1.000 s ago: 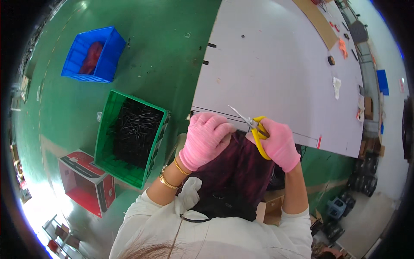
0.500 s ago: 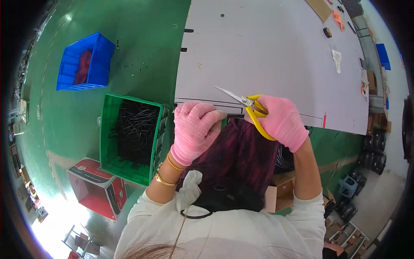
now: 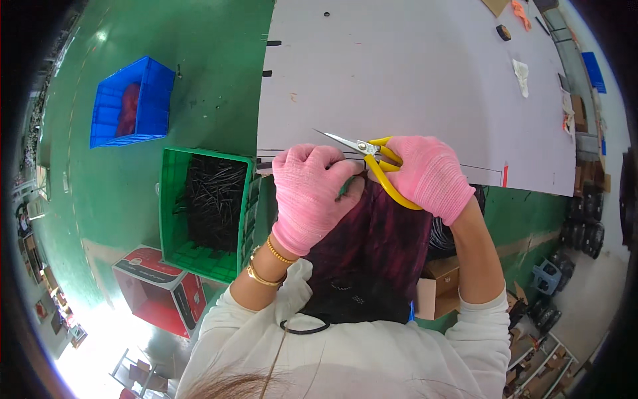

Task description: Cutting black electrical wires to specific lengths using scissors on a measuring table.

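My right hand [image 3: 430,174], in a pink knit glove, is closed round the yellow-handled scissors [image 3: 380,178]. Their pointed metal blades lie slightly parted, pointing left above the table's near edge. My left hand [image 3: 309,193], gloved the same way, is just left of the scissors, thumb and fingers drawn together on a thin black strip [image 3: 264,166]. A short end of the strip shows left of that hand; the rest is mostly covered by the glove. Below both hands hangs dark purple-and-black cloth [image 3: 392,233] over my lap.
The pale table [image 3: 412,80] spreads ahead, with a tape roll [image 3: 503,32] and a white glove [image 3: 520,78] at far right. On the left floor stand a green crate [image 3: 167,226] of black strips, a blue crate [image 3: 154,100] and a red-grey box [image 3: 149,269]. A cardboard box [image 3: 444,282] sits right of my lap.
The scissors and my right hand have shifted slightly left and up. My left hand has turned and come closer to the scissors, covering the strip that showed between the hands.
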### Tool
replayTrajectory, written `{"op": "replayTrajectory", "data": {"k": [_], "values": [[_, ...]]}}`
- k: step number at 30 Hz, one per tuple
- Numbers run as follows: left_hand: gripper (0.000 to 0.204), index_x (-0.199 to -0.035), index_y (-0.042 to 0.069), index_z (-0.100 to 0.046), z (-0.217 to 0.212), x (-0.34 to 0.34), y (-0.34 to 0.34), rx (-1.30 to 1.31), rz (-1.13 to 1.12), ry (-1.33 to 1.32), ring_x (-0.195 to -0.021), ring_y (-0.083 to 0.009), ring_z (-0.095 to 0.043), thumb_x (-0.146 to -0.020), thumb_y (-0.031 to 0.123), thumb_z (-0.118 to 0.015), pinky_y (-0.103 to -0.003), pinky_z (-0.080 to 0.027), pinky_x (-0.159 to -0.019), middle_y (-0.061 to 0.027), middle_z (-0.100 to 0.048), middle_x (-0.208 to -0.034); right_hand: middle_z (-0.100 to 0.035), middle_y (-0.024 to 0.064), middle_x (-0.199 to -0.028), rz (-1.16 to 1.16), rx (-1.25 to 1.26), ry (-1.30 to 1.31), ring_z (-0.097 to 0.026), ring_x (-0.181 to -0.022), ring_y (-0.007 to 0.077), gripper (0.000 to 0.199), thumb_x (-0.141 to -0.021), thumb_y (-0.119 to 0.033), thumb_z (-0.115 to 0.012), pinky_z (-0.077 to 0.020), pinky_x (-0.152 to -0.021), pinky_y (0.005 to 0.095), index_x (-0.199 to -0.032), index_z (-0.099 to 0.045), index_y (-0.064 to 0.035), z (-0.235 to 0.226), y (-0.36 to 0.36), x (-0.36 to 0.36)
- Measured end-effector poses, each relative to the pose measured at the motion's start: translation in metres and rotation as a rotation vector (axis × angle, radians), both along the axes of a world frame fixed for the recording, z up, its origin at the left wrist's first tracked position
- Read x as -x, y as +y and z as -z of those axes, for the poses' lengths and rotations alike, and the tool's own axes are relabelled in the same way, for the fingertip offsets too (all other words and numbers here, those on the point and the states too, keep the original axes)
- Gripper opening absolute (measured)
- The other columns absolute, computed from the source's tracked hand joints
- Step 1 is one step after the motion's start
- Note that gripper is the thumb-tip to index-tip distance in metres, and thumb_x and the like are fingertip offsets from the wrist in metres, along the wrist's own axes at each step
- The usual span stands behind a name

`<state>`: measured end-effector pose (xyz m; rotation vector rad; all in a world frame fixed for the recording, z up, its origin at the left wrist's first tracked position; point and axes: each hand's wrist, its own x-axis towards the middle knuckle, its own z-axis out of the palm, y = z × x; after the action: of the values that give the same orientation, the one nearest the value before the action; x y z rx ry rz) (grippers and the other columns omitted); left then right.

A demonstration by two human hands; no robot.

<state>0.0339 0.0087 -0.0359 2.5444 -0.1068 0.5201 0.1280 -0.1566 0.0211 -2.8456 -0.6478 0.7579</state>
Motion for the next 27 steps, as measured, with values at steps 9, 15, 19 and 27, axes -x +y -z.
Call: {"op": "replayTrajectory", "data": {"k": [9, 15, 19, 27], "values": [[0.024, -0.083, 0.023, -0.070, 0.001, -0.002, -0.002, -0.021, -0.023, -0.035, -0.091, -0.0239, -0.055, -0.062, 0.021, -0.082, -0.042, -0.042, -0.078, 0.0057, -0.059, -0.090, -0.070, 0.0171, -0.086, 0.013, -0.016, -0.017, -0.068, -0.083, 0.0362, 0.031, -0.084, -0.033, -0.069, -0.0541, -0.074, 0.0435, -0.099, -0.070, -0.0060, -0.005, 0.003, 0.002], [0.020, -0.084, 0.022, -0.071, -0.001, -0.006, -0.001, -0.038, -0.008, -0.009, -0.087, -0.0246, -0.058, -0.066, 0.025, -0.080, -0.041, -0.041, -0.078, 0.0029, -0.062, -0.086, -0.068, 0.0175, -0.085, 0.027, -0.082, 0.001, -0.067, -0.082, 0.0369, 0.029, -0.083, -0.031, -0.070, -0.0531, -0.072, 0.0435, -0.096, -0.069, -0.0057, -0.005, -0.001, 0.005], [0.020, -0.084, 0.022, -0.071, -0.003, -0.006, 0.000, -0.057, 0.009, 0.032, -0.087, -0.0254, -0.058, -0.066, 0.025, -0.079, -0.041, -0.042, -0.077, 0.0019, -0.062, -0.085, -0.066, 0.0170, -0.082, 0.024, -0.287, -0.044, -0.065, -0.079, 0.0376, 0.026, -0.081, -0.026, -0.072, -0.0519, -0.068, 0.0420, -0.094, -0.066, -0.0046, 0.003, -0.013, 0.015], [0.019, -0.083, 0.021, -0.068, 0.000, -0.004, 0.004, -0.053, 0.043, 0.042, -0.088, -0.0258, -0.056, -0.066, 0.020, -0.077, -0.041, -0.041, -0.079, 0.0010, -0.062, -0.089, -0.059, 0.0082, -0.075, 0.587, -0.956, 0.048, -0.058, -0.065, 0.0180, 0.017, -0.089, -0.012, -0.068, -0.0479, -0.061, 0.0311, -0.086, -0.056, -0.0002, 0.011, -0.037, 0.096]]}}
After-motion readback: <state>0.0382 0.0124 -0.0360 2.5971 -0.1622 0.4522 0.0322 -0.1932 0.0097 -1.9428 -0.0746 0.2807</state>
